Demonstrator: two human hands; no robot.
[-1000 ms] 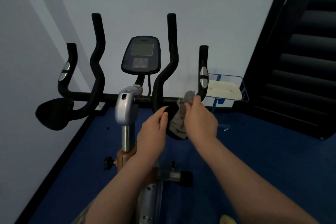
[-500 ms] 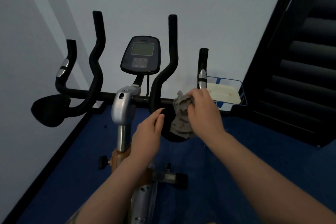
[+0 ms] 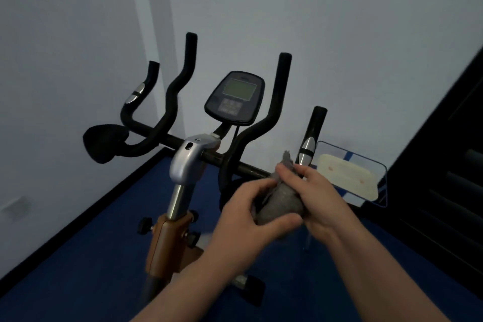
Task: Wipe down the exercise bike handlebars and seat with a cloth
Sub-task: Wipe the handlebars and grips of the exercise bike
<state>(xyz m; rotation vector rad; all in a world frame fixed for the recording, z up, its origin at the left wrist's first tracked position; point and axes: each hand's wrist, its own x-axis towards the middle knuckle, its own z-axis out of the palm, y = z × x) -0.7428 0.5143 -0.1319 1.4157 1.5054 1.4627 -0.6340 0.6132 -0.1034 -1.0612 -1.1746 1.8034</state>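
Grey bunched fabric cloth [image 3: 282, 202] sits pinched between my left hand [image 3: 248, 213] and right hand [image 3: 317, 198], both grips curled round it. Black foam handlebar's short upright right grip post [image 3: 315, 133] stands just beyond, nearer my right hand.

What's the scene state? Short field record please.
cloth: grey cloth, bunched, held by both hands
left hand: left hand curled round the cloth from below
right hand: right hand holds its top
handlebars: black handlebars; cloth beside the right short bar, contact unclear
console: console, screen blank
seat: not in view
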